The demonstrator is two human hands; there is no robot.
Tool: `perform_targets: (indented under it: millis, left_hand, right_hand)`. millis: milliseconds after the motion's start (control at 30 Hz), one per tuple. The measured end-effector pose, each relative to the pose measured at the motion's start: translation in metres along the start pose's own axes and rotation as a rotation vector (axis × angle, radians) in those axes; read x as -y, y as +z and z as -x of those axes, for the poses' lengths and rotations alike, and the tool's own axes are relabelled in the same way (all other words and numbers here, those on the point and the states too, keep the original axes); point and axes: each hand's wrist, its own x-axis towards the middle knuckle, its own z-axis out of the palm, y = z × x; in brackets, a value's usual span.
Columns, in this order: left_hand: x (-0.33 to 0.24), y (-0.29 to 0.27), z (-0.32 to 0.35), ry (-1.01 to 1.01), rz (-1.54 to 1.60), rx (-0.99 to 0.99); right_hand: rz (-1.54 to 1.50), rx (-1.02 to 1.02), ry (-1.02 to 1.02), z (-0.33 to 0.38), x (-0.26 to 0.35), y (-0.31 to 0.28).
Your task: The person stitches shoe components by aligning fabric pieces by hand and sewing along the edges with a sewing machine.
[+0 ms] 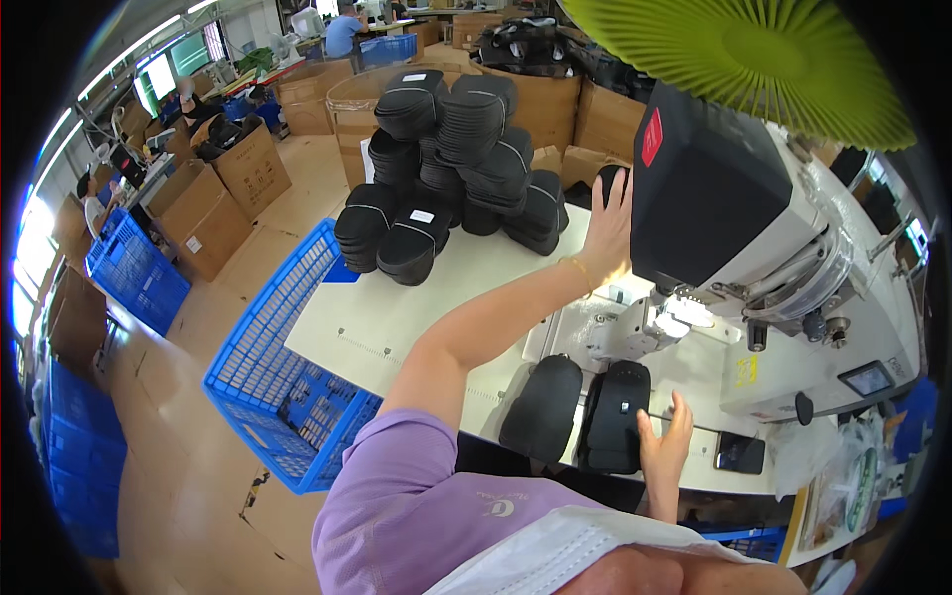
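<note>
My left hand [607,226] reaches far across the white table [397,317] and grips a black shoe-upper piece [608,181] beside the sewing machine head [709,203]. My right hand [664,448] rests on the right edge of a black shoe-upper piece [615,415] lying flat under the machine. A second black piece [542,407] lies just left of it. A tall heap of stacked black shoe-upper pieces [451,169] stands at the table's far side.
A blue plastic crate [283,367] stands on the floor left of the table. Cardboard boxes [223,188] and more blue crates [134,273] line the aisle. A green fan [754,55] hangs overhead. A phone [739,453] lies at the table's front right. People work far behind.
</note>
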Motion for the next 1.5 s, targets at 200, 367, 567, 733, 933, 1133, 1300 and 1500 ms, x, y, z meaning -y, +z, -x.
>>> perform_targets:
  millis: [200,367,567,733,933,1133,1300,1500]
  left_hand:
    - [-0.040,-0.088,0.124,-0.248,0.266,0.465]
    - [-0.083,-0.107,0.216,-0.466,0.217,0.480]
    - [-0.086,-0.088,0.218,-0.474,0.305,0.364]
    - [-0.099,-0.088,0.202,-0.407,0.209,0.375]
    - [-0.113,-0.103,0.180,-0.171,0.024,0.527]
    - [-0.076,-0.102,0.161,-0.815,0.733,0.199]
    - [-0.099,-0.137,0.130,-1.217,1.509,0.165]
    - [-0.114,-0.123,0.122,-1.143,1.560,0.140]
  right_hand:
    - [0.091,0.141,0.203,0.030,-0.021,-0.003]
    - [-0.047,0.038,0.082,0.039,0.004,0.033]
    - [-0.080,-0.074,-0.040,0.038,0.005,0.039]
    - [-0.066,-0.230,-0.190,0.040,-0.004,0.026]
    - [-0.190,-0.220,-0.165,0.040,-0.006,0.024]
    - [-0.601,-0.530,0.071,0.018,-0.013,0.012]
    - [-0.546,-0.253,-0.259,-0.024,0.027,-0.044]
    - [-1.159,0.314,0.059,-0.033,0.066,-0.009]
